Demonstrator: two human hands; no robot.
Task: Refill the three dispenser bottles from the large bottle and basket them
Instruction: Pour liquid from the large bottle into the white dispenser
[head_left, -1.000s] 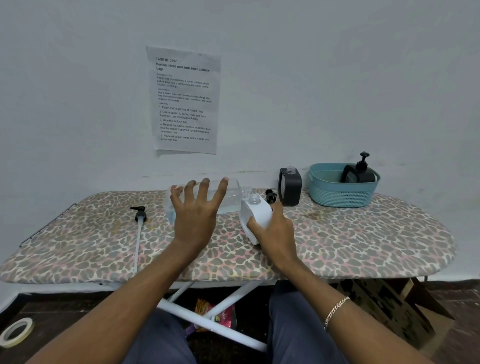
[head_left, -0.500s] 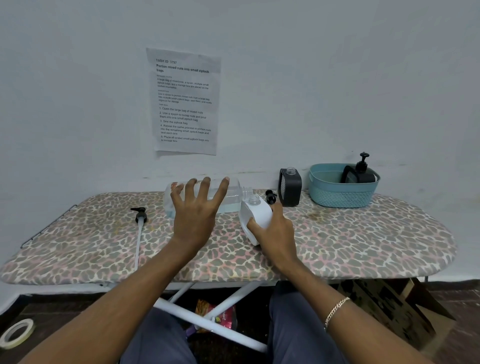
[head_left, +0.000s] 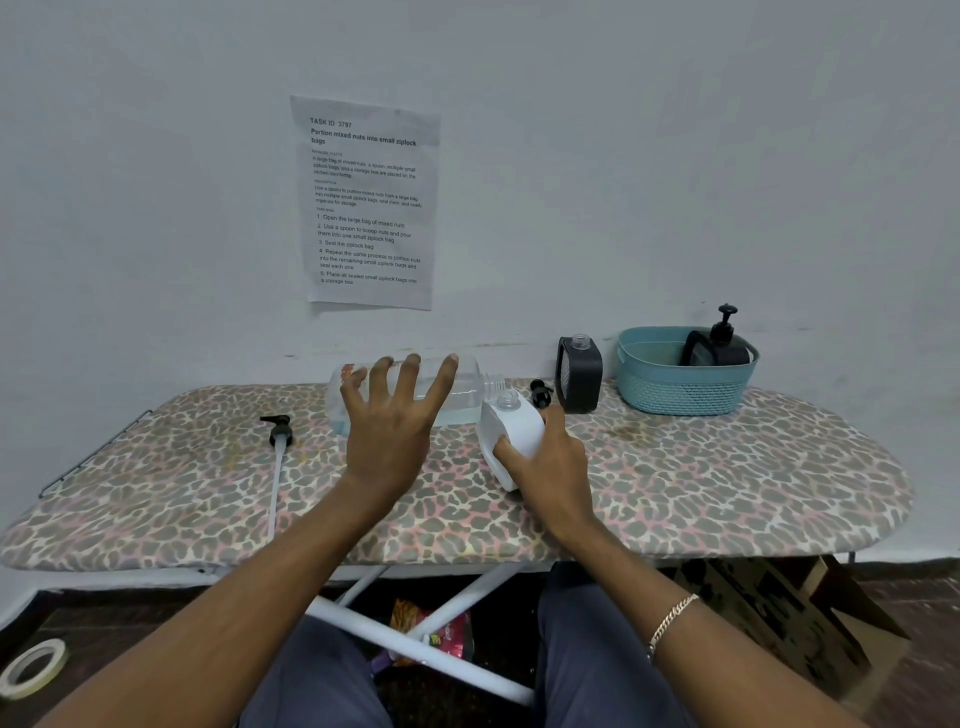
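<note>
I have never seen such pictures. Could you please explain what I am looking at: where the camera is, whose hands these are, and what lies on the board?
There is no machine: a person wears one camera on the head, looking down at their own hands. The left hand is spread open in front of a large clear bottle lying on its side; whether it touches it, I cannot tell. The right hand grips a white dispenser bottle with no pump on it. On the ironing board also lie a pump with a long tube and, standing, an open black bottle. A teal basket holds a black pump bottle.
</note>
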